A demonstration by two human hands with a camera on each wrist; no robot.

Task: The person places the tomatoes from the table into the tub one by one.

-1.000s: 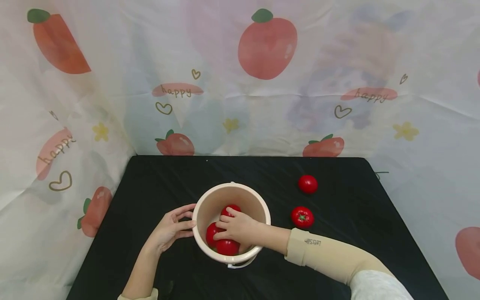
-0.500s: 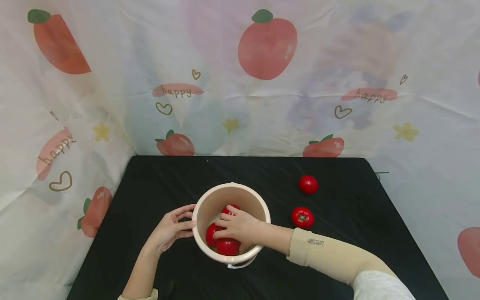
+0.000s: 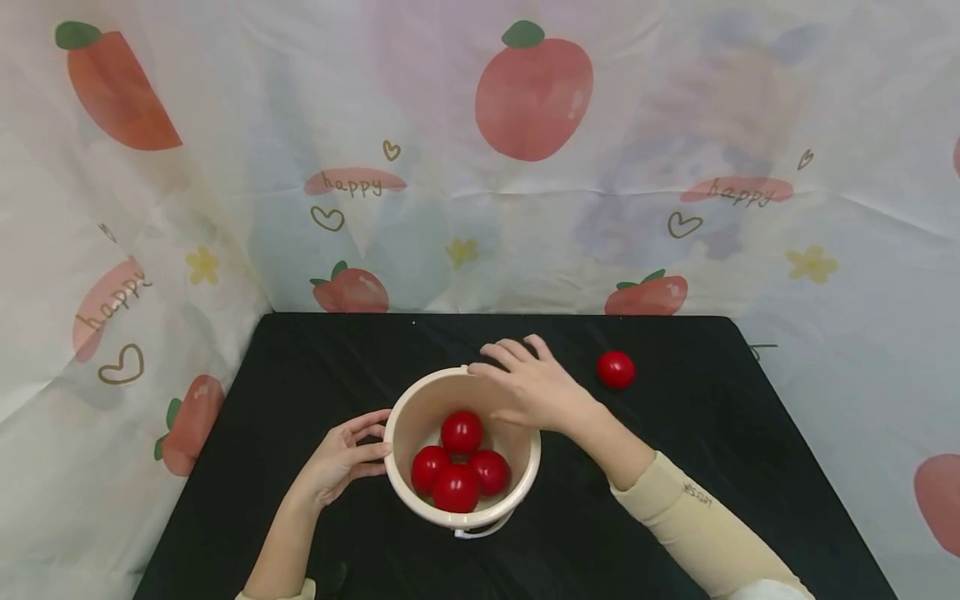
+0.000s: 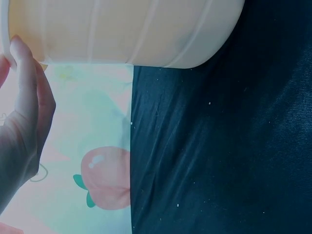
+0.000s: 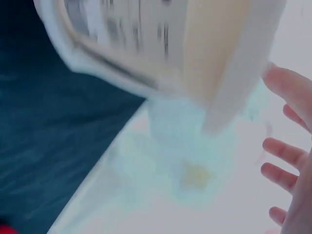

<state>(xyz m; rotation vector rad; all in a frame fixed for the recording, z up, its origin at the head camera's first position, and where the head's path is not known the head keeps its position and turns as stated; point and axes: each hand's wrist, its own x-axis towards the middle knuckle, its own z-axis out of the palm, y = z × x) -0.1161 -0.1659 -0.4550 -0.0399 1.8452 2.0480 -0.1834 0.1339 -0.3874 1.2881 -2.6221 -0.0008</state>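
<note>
A cream bucket (image 3: 401, 492) stands on the black-covered table, with several red tomatoes (image 3: 457, 488) lying together at its bottom. My left hand (image 3: 341, 458) touches the outside of its left rim with extended fingertips, also seen on the bucket wall (image 4: 112, 29) in the left wrist view. Over the bucket's far right rim, my right hand (image 3: 536, 387) is raised with fingers spread and nothing in it. To the right of that hand sits a loose tomato (image 3: 616, 370) on the table. The forearm hides the spot where another tomato lay earlier.
The black cloth (image 3: 337, 358) covers the table. A patterned fabric backdrop (image 3: 450, 225) rises along its far and left edges. The bucket's white handle (image 3: 483, 531) hangs down on the near side.
My right hand has come up out of the bucket, letting go of a tomato that now lies inside with the others, and has moved up and rightward. The left hand stays put.
</note>
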